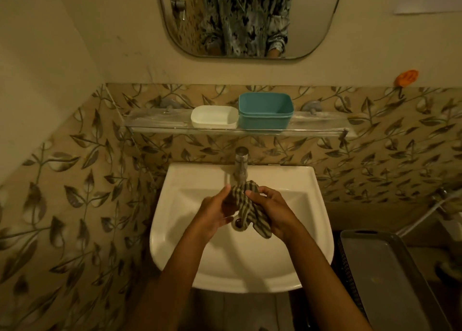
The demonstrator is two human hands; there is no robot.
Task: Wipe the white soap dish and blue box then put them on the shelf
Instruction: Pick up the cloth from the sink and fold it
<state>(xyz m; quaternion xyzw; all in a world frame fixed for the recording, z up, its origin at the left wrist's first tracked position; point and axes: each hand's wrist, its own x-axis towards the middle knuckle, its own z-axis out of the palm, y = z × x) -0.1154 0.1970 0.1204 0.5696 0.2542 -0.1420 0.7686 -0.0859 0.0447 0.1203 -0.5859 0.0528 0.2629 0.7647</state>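
Both hands over the sink, dead centre. Left hand and right hand each have fingers curled round the striped cloth, bunched between them, one end hanging toward the drain. Looks like wringing or kneading, can't say which.

Tap at 12 o'clock from the hands, spout just above the cloth. Can't tell if water is running.

Grey bin at 4 o'clock, beside the sink.

Glass shelf further out at 12 o'clock, above the tap. White soap dish and blue box both sit on it, upright, side by side and touching, dish at 9 o'clock of the box. Both look empty.

Mirror at the far top.

Status, my read: placement is satisfied as things lie. Wipe status unknown, no way to judge clean vs dirty from here. Two options: task finished and the cloth is being cleaned up, or the cloth is being prepped and both items need to come down, get wiped and go back. Neither hand is on a task item.
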